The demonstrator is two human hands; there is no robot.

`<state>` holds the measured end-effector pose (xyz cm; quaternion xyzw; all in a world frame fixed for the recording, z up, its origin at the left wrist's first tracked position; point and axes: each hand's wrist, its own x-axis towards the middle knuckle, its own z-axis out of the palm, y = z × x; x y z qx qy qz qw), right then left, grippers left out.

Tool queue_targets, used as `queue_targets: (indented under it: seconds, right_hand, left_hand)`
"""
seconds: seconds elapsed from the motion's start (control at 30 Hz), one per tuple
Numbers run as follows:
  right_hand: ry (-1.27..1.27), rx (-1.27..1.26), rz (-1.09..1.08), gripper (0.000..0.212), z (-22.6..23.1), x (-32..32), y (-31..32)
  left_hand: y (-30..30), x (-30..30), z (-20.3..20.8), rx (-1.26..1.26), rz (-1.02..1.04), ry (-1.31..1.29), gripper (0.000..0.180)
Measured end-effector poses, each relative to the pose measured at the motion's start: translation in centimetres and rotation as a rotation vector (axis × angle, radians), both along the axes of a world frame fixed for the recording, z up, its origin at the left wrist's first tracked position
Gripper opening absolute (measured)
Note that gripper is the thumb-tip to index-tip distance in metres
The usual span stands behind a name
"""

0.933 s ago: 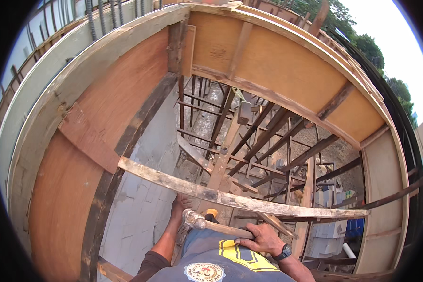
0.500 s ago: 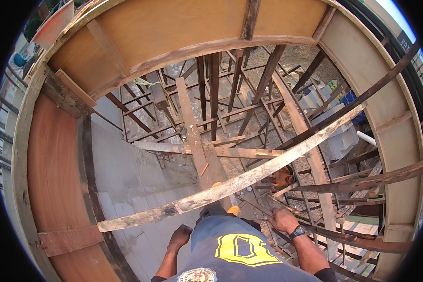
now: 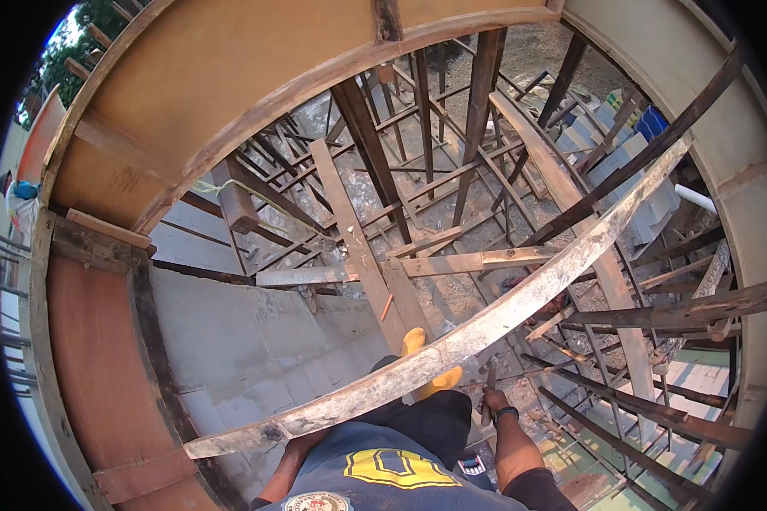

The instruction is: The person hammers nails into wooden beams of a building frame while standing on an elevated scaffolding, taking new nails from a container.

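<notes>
Low in the frame, right of centre, the right hand (image 3: 493, 401) was closed around a hammer (image 3: 491, 375), while the left hand was hidden near the long pale plank (image 3: 477, 334), its grip impossible to tell, and yellow boots (image 3: 441, 382) showed on either side of that plank.

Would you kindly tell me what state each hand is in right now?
Left hand: hidden from view, so it cannot be told.
Right hand: closed around what looks like a slim, brown, wooden-handled hammer.
</notes>
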<state>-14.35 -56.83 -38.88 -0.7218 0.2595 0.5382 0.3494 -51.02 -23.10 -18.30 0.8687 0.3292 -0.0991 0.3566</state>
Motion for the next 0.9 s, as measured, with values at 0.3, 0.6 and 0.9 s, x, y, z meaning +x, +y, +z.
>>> queue_targets:
  seconds: [0.3, 0.6, 0.9]
  right_hand:
    - [0.265, 0.342, -0.867, 0.026, -13.6, 1.9, 8.5]
    - [0.236, 0.516, -0.911, 0.017, -21.0, -0.7, 18.5]
    - [0.525, 0.908, -1.206, 0.018, -21.3, 4.3, 20.9]
  left_hand:
    - [1.2, 0.9, 2.9, -0.287, 0.687, 0.548, 0.041]
    - [7.7, 8.5, -12.6, 0.099, 0.175, 0.516, 0.038]
    - [28.3, 17.7, -26.7, 0.658, 0.447, -0.124, 0.022]
